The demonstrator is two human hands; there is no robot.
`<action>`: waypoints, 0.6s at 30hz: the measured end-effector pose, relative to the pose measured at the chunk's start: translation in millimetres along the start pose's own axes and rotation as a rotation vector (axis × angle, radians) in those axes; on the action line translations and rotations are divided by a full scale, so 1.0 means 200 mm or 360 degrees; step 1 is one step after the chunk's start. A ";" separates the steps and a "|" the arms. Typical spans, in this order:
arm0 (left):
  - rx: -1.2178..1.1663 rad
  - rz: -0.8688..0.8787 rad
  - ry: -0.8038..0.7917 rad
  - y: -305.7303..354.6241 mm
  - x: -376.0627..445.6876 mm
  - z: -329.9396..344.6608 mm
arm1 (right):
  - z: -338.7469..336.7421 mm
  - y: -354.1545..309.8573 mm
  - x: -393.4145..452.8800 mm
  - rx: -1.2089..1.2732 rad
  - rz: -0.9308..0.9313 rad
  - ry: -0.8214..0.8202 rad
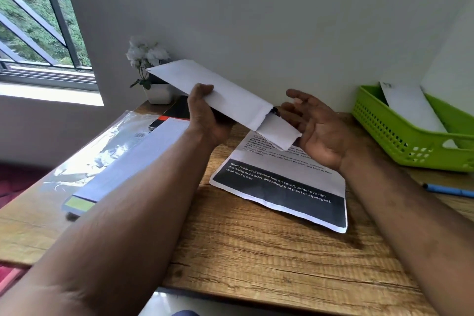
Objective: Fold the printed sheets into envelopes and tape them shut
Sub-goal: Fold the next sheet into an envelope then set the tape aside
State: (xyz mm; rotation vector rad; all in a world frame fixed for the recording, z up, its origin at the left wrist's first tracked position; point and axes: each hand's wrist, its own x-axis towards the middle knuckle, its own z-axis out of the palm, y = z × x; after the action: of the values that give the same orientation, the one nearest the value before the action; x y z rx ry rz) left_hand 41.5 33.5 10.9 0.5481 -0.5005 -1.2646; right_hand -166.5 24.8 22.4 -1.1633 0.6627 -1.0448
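Left hand [205, 115] grips white envelope [218, 95] at mid-length, held above desk [256, 251]. Folded sheet [278, 133] sticks out its near end. Right hand [315, 128] open, palm beside that end. Printed sheet [282, 187] lies below.

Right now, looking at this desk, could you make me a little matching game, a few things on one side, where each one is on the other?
Things:
1. white envelope
2. printed sheet
3. green basket
4. flower pot

Places:
A. back corner by the wall
B. held in the left hand
C. far right of the desk
D. flat on the desk, under the hands

Pairs: 1-B, 2-D, 3-C, 4-A
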 end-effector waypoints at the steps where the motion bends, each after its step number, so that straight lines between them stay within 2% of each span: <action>1: -0.0052 0.0011 0.0017 0.01 0.01 -0.01 | -0.02 -0.02 -0.01 0.0004 -0.0007 -0.0131; 3: -0.0137 0.0031 0.0045 0.03 0.02 -0.02 | -0.09 -0.04 -0.02 -0.0149 -0.0068 -0.0359; 5: -0.0164 0.0038 0.0059 0.04 0.03 -0.03 | -0.13 -0.04 -0.02 -0.0427 -0.0147 -0.0463; 11: -0.0015 -0.0088 -0.0086 -0.02 0.00 0.03 | -0.09 0.01 0.00 -0.0697 -0.0554 -0.0032; 18: 0.0174 -0.0317 -0.0218 -0.14 -0.05 0.11 | -0.02 0.06 -0.01 -0.1301 -0.0905 0.0234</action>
State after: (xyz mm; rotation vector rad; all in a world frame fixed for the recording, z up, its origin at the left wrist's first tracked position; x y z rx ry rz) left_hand 5.4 34.4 9.8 0.6173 -0.6443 -1.4778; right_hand -166.7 25.4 10.3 -2.0803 0.9454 -1.3916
